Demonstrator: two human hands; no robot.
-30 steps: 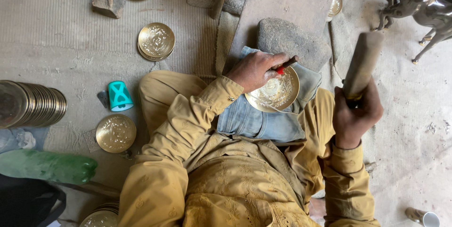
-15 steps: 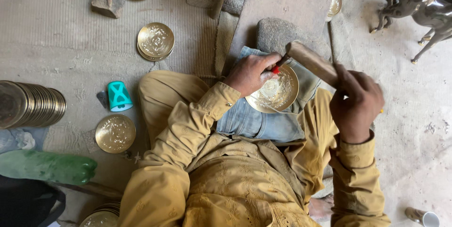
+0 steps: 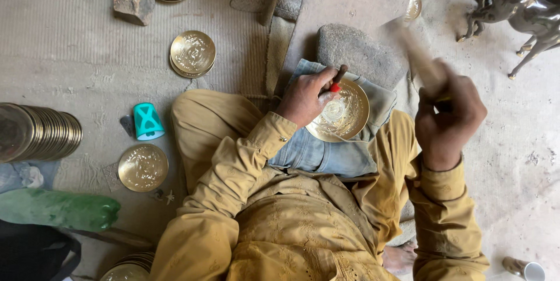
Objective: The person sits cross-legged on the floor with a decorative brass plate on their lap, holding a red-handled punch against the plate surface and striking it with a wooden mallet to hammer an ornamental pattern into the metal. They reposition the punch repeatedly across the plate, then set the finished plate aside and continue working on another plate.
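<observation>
A brass plate [image 3: 345, 115] rests on folded blue denim cloth [image 3: 326, 154] over my lap. My left hand [image 3: 304, 97] presses on the plate's left rim and grips a small punch tool [image 3: 336, 80] with a red band, its tip on the plate. My right hand [image 3: 446, 118] is raised to the right of the plate, closed around a wooden mallet [image 3: 419, 59] that is blurred by motion and angled up and left.
A grey stone block [image 3: 359, 51] lies beyond the plate. Loose brass plates [image 3: 192, 53] [image 3: 143, 167] sit on the mat at left, with a stack of plates [image 3: 41, 132], a teal cup [image 3: 147, 121], a rock [image 3: 133, 0], a green bottle [image 3: 58, 210]. Dark horse figurines [image 3: 513, 1] stand at top right.
The mallet came down onto the punch half a second ago and has now swung back up and right. My left hand stays on the plate with the punch.
</observation>
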